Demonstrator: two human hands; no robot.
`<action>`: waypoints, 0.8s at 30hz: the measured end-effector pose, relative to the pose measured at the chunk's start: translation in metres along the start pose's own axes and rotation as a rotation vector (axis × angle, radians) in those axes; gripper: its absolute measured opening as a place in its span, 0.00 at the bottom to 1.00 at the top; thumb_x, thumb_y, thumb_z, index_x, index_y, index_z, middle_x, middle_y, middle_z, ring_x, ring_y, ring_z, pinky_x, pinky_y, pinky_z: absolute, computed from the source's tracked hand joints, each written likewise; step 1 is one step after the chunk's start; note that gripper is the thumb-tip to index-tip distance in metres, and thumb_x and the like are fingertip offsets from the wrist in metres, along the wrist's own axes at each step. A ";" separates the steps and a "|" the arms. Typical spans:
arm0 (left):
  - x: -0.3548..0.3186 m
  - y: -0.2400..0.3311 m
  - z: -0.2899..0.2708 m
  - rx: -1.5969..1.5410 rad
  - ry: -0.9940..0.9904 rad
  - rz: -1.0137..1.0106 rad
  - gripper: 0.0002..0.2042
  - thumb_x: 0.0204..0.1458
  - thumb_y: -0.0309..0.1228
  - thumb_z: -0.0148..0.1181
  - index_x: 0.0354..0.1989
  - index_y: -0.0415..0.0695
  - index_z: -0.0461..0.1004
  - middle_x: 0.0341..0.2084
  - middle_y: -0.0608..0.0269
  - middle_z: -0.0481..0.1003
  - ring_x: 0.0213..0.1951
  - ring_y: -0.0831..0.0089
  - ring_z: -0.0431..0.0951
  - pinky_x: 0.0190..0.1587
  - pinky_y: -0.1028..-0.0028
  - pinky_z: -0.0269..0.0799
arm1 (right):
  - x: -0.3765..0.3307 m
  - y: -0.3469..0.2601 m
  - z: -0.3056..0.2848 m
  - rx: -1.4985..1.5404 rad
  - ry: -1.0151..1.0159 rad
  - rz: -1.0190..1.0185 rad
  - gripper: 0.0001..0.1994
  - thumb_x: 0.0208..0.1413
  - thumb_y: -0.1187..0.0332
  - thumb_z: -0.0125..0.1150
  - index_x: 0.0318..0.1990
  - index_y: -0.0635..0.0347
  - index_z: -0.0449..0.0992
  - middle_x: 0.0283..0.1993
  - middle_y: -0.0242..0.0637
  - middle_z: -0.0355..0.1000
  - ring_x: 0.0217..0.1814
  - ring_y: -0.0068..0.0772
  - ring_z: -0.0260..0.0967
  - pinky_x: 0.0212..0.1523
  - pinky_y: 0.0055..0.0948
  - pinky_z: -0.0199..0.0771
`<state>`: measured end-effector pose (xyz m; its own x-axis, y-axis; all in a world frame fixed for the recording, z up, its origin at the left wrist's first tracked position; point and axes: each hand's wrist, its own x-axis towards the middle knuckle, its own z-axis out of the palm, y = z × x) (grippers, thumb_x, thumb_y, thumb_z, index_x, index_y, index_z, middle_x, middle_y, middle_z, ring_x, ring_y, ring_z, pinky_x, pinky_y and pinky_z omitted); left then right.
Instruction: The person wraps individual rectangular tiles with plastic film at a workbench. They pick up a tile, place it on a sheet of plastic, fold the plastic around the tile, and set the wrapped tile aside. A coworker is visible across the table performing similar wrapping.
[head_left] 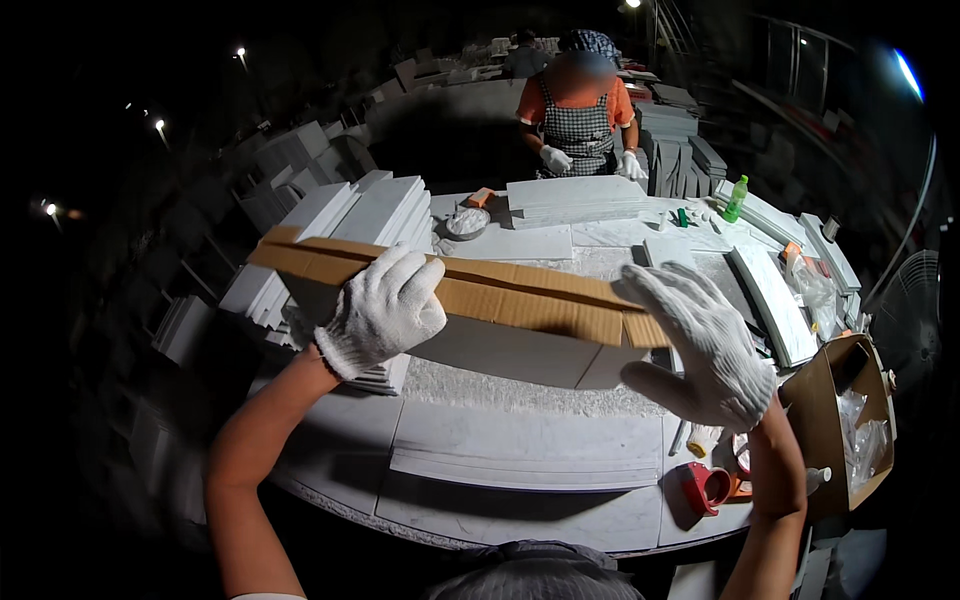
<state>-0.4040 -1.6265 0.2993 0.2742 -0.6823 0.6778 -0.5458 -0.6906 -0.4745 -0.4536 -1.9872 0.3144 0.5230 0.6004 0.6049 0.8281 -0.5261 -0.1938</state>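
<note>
A long, narrow cardboard box (545, 312), with brown flaps on top and white sides, stands slantwise across the table in front of me. My left hand (385, 308), in a white knitted glove, has its fingers curled over the flaps left of the middle. At the box's right end is my right hand (705, 345), gloved too, its thumb and fingers spread apart around the corner. Whether it touches the box I cannot tell. Nearer to me lies a stack of white marble-patterned slabs (525, 445). What the box holds is hidden.
A red tape dispenser (706, 488) sits at the front right, beside an open carton (842, 420) with clear plastic. More slabs (385, 212) are piled at left. Across the table stands a person in a checked apron (578, 125); a green bottle (736, 199) is at far right.
</note>
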 end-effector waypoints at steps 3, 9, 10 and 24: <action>0.021 -0.010 -0.008 -0.057 0.007 0.081 0.16 0.45 0.20 0.56 0.45 0.39 0.71 0.41 0.53 0.75 0.46 0.52 0.76 0.49 0.62 0.78 | 0.008 0.005 -0.006 0.098 -0.189 0.003 0.42 0.51 0.56 0.67 0.70 0.61 0.52 0.59 0.45 0.70 0.63 0.55 0.65 0.64 0.51 0.62; 0.040 -0.031 -0.038 0.040 0.010 0.295 0.14 0.48 0.15 0.55 0.43 0.40 0.63 0.44 0.56 0.74 0.46 0.55 0.78 0.51 0.60 0.77 | -0.004 0.006 0.003 0.239 -0.209 -0.167 0.45 0.51 0.54 0.67 0.71 0.62 0.48 0.60 0.44 0.69 0.63 0.55 0.65 0.69 0.56 0.54; 0.040 -0.034 -0.043 0.023 0.010 0.295 0.14 0.48 0.15 0.55 0.42 0.40 0.62 0.44 0.55 0.73 0.47 0.54 0.77 0.52 0.59 0.77 | -0.003 0.004 0.006 0.230 -0.223 -0.164 0.46 0.52 0.51 0.66 0.71 0.63 0.48 0.59 0.45 0.70 0.63 0.55 0.66 0.69 0.56 0.53; 0.070 -0.051 -0.056 -0.229 0.038 0.296 0.14 0.53 0.21 0.54 0.48 0.42 0.64 0.46 0.47 0.73 0.49 0.47 0.76 0.55 0.49 0.72 | -0.024 -0.032 0.006 0.048 -0.066 -0.264 0.27 0.41 0.54 0.75 0.45 0.62 0.75 0.53 0.47 0.70 0.57 0.48 0.69 0.60 0.47 0.69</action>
<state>-0.4012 -1.6257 0.4029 0.0508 -0.8320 0.5524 -0.7611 -0.3904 -0.5180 -0.4913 -1.9812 0.3011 0.2985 0.7516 0.5883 0.9453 -0.3178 -0.0736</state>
